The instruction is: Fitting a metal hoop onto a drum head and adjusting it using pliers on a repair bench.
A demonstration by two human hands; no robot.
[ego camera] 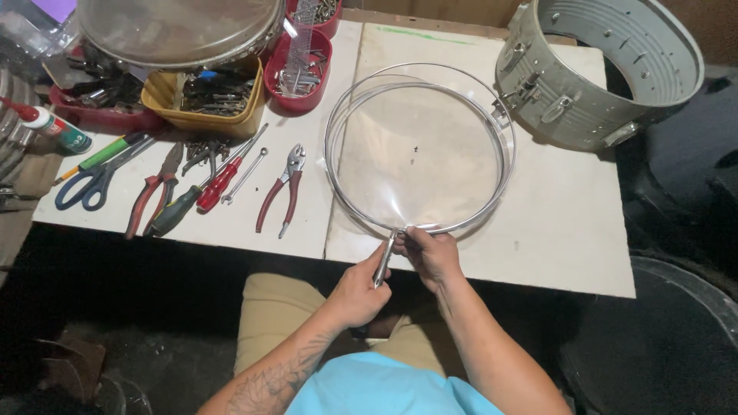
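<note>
Left hand (355,292) clenched around a metal tool (383,259), right hand (432,252) pinching the near rim of the clear drumhead hoop (420,147) lying flat mid-table; risk: tool slipping and puncturing film, or hoop sliding far toward grey drum shell (596,69).

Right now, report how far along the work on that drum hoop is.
Done: the clear drumhead lies inside the metal hoop on the white table. In hand: the left hand works a metal tool at the hoop's near edge, right hand steadying. Left: the grey drum shell sits apart, bare.
</note>
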